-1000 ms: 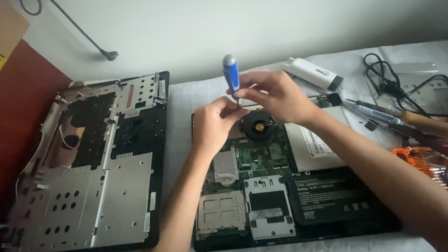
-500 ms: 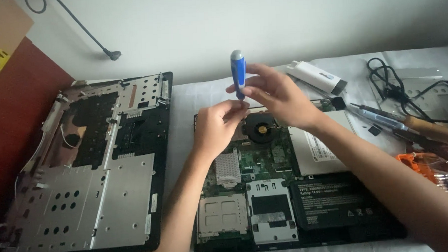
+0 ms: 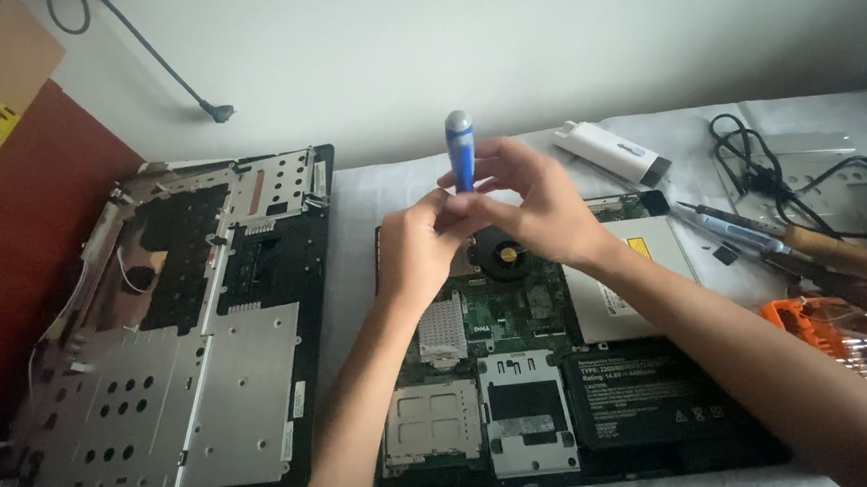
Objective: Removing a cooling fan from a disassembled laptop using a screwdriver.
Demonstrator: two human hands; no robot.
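My right hand (image 3: 533,204) grips a blue-handled screwdriver (image 3: 461,152) held upright, its grey cap on top and its tip hidden behind my fingers. My left hand (image 3: 416,246) meets it from the left, fingertips pinched at the screwdriver's lower end. Both hands hover over an opened laptop base (image 3: 554,383), just above its round black fan (image 3: 504,253). The green circuit board (image 3: 498,313), a silver optical drive (image 3: 637,280) and a black battery (image 3: 655,391) lie exposed below my arms.
A removed laptop cover (image 3: 168,330) with metal shielding lies to the left. At the right are a white stick-shaped device (image 3: 611,153), black cables (image 3: 787,178), a wooden-handled tool (image 3: 818,244), and an orange tool case (image 3: 825,326). A white wall stands behind.
Both hands have lifted slightly with the screwdriver and stayed together over the fan; the view has shifted a little, so the screwdriver sits higher in the frame.
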